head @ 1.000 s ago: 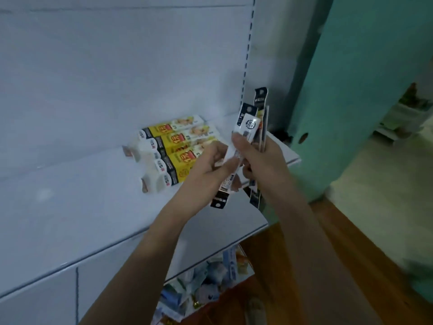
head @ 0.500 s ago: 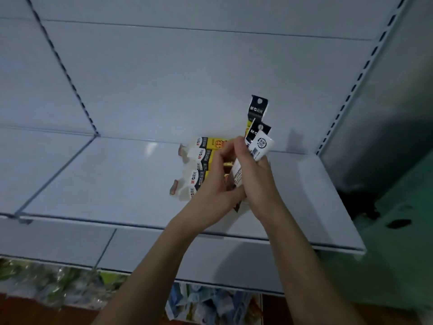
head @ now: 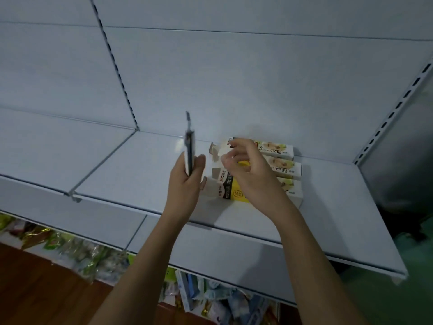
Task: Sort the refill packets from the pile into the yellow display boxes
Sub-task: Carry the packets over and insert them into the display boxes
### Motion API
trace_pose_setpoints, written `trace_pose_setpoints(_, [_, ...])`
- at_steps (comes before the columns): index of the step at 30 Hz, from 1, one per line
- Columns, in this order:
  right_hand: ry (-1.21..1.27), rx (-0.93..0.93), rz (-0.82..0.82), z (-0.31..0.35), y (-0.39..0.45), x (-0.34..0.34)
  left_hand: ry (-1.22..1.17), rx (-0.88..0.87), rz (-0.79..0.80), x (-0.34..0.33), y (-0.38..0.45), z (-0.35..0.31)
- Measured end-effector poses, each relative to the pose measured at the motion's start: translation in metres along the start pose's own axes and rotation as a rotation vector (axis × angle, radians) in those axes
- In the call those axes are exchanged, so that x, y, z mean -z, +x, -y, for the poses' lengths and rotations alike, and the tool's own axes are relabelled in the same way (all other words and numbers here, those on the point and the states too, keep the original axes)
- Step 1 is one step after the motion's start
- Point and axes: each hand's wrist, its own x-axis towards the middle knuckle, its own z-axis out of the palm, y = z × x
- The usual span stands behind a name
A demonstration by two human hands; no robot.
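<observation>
Head view. The yellow display boxes are seen lying side by side on a white metal shelf, set close to the back panel, their open flap ends turned left. Bare shelf surface is seen to the left of the boxes and to their right up to the slotted upright; the shelf's front edge runs just below the wrists. A seam between two shelf sections is noted well left of the boxes.

The refill packets are held upright and edge-on, so their number and printing cannot be made out. The middle parts of the boxes are covered by the right hand. Goods on the lower shelf are dim and blurred; only mixed packaging is discernible.

The left hand is raised left of the boxes, its grip clamped on the packets between thumb and fingers. The right hand is held over the boxes' open ends, fingers loosely curled; whether anything is touched or pinched cannot be told.
</observation>
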Motion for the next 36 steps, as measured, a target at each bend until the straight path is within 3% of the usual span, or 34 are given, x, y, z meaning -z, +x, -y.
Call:
trace_pose_setpoints(6, [-0.552,-0.065,0.112,-0.019,0.003,0.001,0.016,0.122,0.035,0.011,0.002,0.028])
trace_pose_setpoints(10, [-0.706,-0.067,0.142,-0.025,0.001,-0.005,-0.251,0.19,0.038,0.018,0.008,0.015])
trace_pose_setpoints(14, [-0.527,-0.045,0.068,-0.023,0.005,-0.001,-0.425,0.112,0.013,0.024,0.026,-0.02])
trace_pose_setpoints(20, [0.008,0.04,-0.049,-0.002,0.008,0.011,-0.583,-0.122,0.025,0.025,0.052,-0.083])
trace_pose_setpoints(25, [0.201,0.075,-0.028,0.002,0.008,0.009,-0.658,-0.055,0.106,0.012,0.06,-0.121])
trace_pose_setpoints(31, [0.227,0.066,-0.031,0.001,0.007,0.01,-0.437,-0.016,0.175,-0.009,0.058,-0.125])
trace_pose_setpoints(36, [0.245,0.054,-0.04,-0.001,0.005,0.009,-0.066,0.047,0.192,-0.019,0.048,-0.113])
